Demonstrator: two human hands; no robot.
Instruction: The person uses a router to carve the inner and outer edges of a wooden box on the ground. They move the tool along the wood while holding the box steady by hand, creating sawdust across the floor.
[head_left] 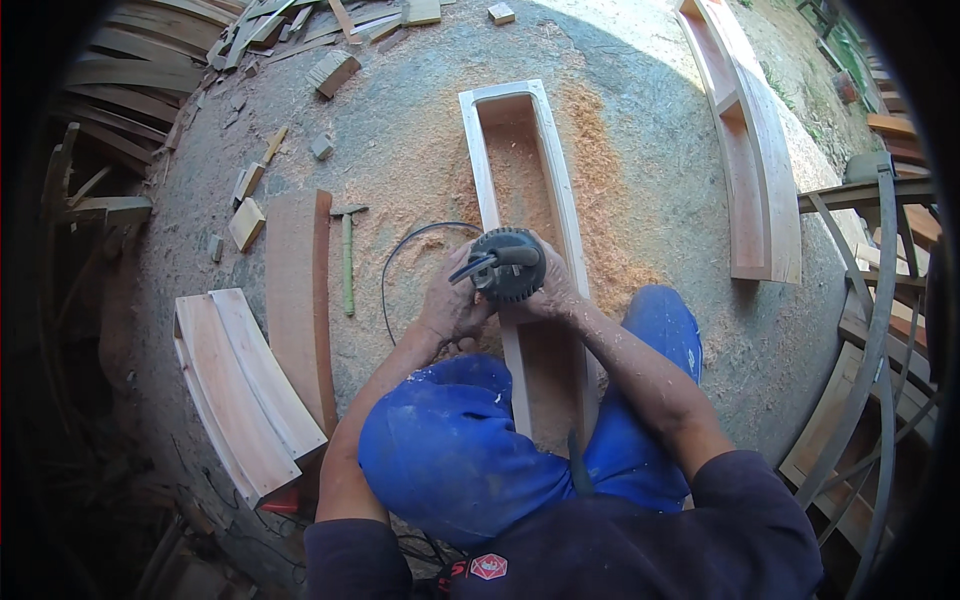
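While our left hand (455, 302) and right hand (553, 290) clasped the black power tool (517, 262) | we had it above the wooden frame (559, 190), near midlength | frame's long axis ran ahead of us | right hand over frame, left just outside

Gripping black, ribbed, round-topped power tool (508, 265) between bare left hand (452, 303) and bare right hand (555, 288), over long, narrow, pale-wood frame (562, 190). Straddling frame with blue-trousered legs (668, 330). Working amid orange-tan wood shavings (597, 165), lying thickest along frame's right side. Having green-handled hammer (348, 262) lying at left, near reddish-brown wooden plank (296, 290); farther left, pale, curved wooden piece (235, 385).
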